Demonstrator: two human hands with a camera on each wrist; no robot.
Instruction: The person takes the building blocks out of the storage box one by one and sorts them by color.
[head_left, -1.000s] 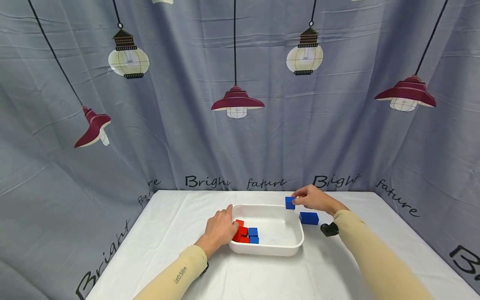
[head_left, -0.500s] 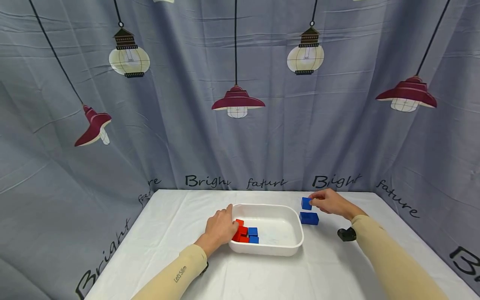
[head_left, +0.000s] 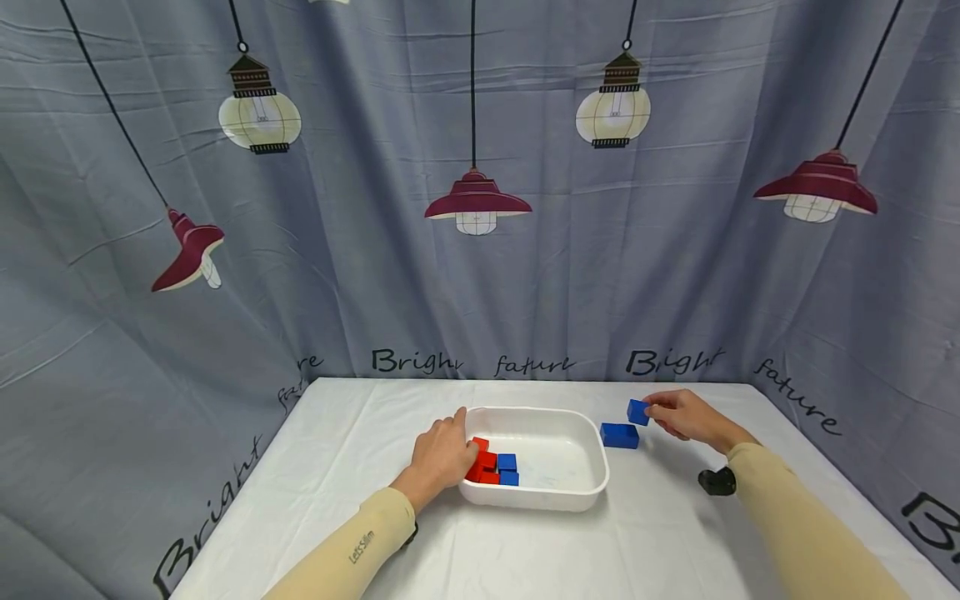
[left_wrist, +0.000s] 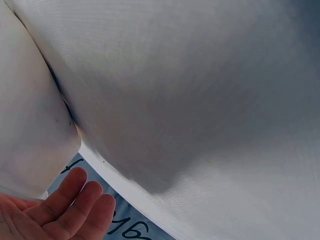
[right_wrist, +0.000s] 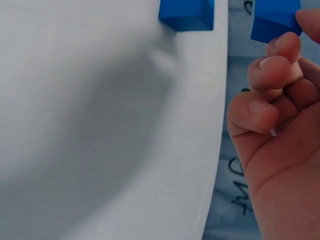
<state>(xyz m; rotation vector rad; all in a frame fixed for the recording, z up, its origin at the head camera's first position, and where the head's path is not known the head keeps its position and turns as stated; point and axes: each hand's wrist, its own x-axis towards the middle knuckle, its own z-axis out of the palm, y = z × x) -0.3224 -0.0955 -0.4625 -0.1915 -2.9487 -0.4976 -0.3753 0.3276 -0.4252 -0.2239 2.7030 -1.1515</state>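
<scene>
A white plastic tub (head_left: 540,500) stands on the table, seen whole in the head view. My left hand (head_left: 437,455) grips its left wall, thumb over the inside and several fingers (left_wrist: 92,207) along the outside. Several red blocks (head_left: 487,461) lie in the tub's left part, partly hidden by this hand, with two blue blocks (head_left: 507,462) beside them. Right of the tub, my right hand (head_left: 693,418) pinches a blue block (head_left: 637,412) between thumb and fingertips, raised above the table. A longer blue block (head_left: 620,436) lies on the table near the tub's right wall.
A white cloth covers the table (head_left: 555,554). Behind it and at both sides hangs a grey-blue curtain (head_left: 525,292) printed with lamps and lettering. A dark wrist strap piece (head_left: 717,482) sticks out below the right forearm.
My right hand has moved to the right with the blue block, from over the tub's back right corner past the longer block. The left hand and tub have stayed put.
</scene>
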